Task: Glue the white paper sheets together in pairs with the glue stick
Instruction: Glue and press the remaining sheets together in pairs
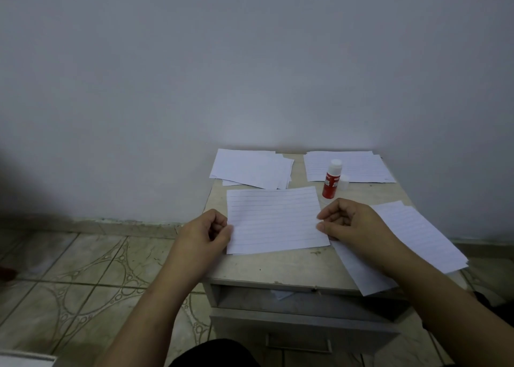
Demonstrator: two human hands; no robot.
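Lined paper sheet (275, 220) lies flat on the small table (292, 266), its side edges pinched by the left hand (207, 232) and right hand (351, 222), glue stick (331, 179) upright just behind.

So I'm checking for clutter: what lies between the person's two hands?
In the head view, only the lined sheet lies between the left hand and the right hand, each pinching a side edge.

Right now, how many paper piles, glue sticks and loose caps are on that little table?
Paper piles: 4 (far left, far right, middle one held by both hands, near right)
Glue sticks: 1
Loose caps: 1
Total: 6
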